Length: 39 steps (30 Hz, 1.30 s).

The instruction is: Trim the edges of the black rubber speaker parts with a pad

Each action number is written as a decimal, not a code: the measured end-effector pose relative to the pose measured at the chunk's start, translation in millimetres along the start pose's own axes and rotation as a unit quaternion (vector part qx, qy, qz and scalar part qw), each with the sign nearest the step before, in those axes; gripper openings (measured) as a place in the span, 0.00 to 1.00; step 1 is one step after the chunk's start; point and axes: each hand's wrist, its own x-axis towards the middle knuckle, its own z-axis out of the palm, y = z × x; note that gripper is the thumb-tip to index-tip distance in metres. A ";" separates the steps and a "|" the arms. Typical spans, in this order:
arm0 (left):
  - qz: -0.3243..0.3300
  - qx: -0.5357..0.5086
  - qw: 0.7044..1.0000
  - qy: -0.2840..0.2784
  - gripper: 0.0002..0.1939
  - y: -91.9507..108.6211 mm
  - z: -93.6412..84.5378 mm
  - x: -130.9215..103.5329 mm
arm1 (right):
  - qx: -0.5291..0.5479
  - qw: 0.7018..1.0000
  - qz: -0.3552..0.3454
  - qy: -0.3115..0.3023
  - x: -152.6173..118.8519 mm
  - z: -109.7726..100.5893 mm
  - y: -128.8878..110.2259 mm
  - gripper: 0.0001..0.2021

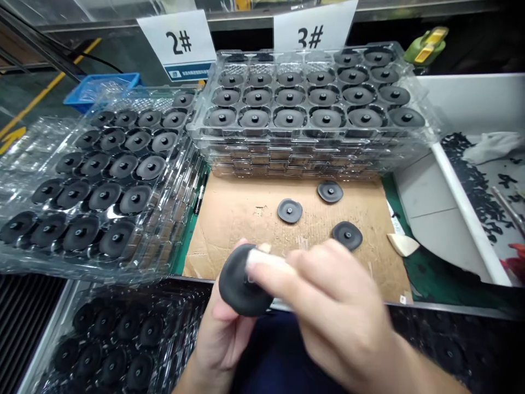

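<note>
The head camera shows, nearest at the bottom left, a low tray (88,377) full of round black pieces. Just above the middle of the bottom edge, the left hand (223,336) holds a black disc (241,287) by its edge, tilted, with fingers behind it. The right hand (340,301) is curled and blurry, and it reaches over the disc. A white bit (268,261) is at the tip of its pointing finger, right by the disc's face (I cannot tell if the hand grips it or wears it).

Past the hands is a flat brown cardboard sheet (241,213). Three loose discs lie on it, apart from each other: one close to the right hand (347,235), one in the middle (289,211) and one farther back (330,191). A pale wedge (403,244) lies at the right edge of the cardboard, and a black pen (199,194) is beside its left edge.

On the left is a clear tray stack (151,241) with rows of black discs on top. On the right, a white bin (465,210) has lots of little black bits (479,178) in it. Behind the cardboard stands a big clear stack (287,134), also with discs on top. Farther back are a blue bin (88,90), a "2#" sign (179,41), a "3#" sign (311,27) and a green and yellow thing (426,46).
</note>
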 end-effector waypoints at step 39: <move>0.033 0.030 0.999 -0.016 0.20 -7.6 7.2 8.9 | 0.110 0.990 0.044 -0.077 20.3 24.8 -3.1 0.16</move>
